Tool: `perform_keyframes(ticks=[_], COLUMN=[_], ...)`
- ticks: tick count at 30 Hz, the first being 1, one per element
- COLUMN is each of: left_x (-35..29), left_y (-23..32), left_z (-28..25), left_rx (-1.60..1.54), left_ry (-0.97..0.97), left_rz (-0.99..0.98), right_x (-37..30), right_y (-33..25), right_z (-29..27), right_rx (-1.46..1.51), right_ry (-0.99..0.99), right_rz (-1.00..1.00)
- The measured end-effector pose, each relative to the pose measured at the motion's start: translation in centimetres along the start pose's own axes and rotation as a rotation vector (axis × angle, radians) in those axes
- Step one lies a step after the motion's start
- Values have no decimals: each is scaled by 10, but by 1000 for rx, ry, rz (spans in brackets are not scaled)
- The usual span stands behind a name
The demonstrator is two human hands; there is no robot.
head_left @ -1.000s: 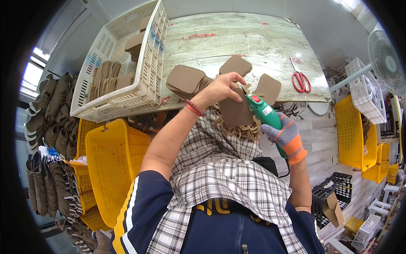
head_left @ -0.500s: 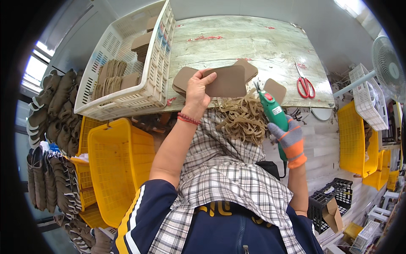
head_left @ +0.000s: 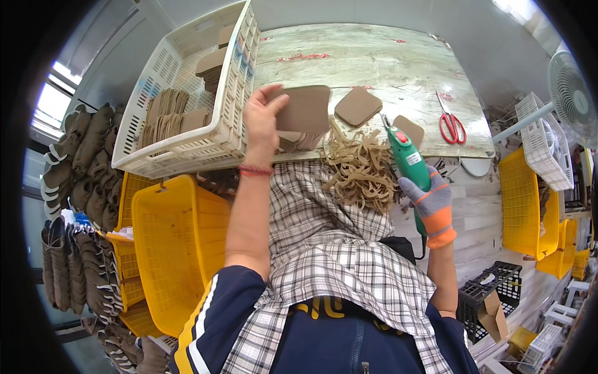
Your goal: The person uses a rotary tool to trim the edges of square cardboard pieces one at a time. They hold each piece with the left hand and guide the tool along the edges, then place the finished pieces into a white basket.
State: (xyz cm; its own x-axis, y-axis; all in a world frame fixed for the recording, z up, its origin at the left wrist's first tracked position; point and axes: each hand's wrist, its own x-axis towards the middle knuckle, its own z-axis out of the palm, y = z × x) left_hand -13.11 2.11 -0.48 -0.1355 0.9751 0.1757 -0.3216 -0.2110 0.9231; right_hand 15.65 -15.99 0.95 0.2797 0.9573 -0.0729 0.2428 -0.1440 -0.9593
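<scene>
My bare left hand (head_left: 261, 118) pinches a brown rounded panel (head_left: 305, 108) at its left edge, thumb on top. That panel hangs over a stack of similar panels (head_left: 299, 141) and partly hides it. In my right hand (head_left: 433, 209), which wears a grey and orange glove, is a green corded electric hand tool (head_left: 408, 154) with a red button. Its narrow pronged metal tip points up toward the table. Just left of the tool lies a heap of curled tan trimmings (head_left: 360, 168). More brown panels (head_left: 358, 106) rest on the table, including a single piece (head_left: 408, 129) behind the tool.
Red-handled scissors (head_left: 451, 126) lie at the table's right. A white crate (head_left: 180, 146) with brown pieces stands at the left, above a yellow basket (head_left: 168, 249). Strips of brown material hang far left. A fan (head_left: 570, 90) and a black crate (head_left: 489, 293) are at the right.
My left hand has moved left with the panel, from beside the middle pieces to over the left stack. My right hand and the green tool have shifted slightly right and down.
</scene>
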Motion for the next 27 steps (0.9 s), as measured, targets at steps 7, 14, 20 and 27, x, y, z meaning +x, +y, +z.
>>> perform_keyframes(ticks=[7, 14, 20, 27], left_x=[34, 20, 6, -12], left_y=[-21, -148, -145, -135], left_z=[26, 106, 105, 103], left_rx=[1417, 1580, 1316, 46], left_ry=[-113, -283, -97, -37], left_rz=[893, 109, 265, -78], right_x=[2, 4, 4, 12], right_y=[23, 44, 41, 39], right_z=[-13, -17, -15, -10], right_rx=[-71, -127, -105, -121], right_ry=[122, 132, 176, 174], right_rz=[121, 89, 145, 103])
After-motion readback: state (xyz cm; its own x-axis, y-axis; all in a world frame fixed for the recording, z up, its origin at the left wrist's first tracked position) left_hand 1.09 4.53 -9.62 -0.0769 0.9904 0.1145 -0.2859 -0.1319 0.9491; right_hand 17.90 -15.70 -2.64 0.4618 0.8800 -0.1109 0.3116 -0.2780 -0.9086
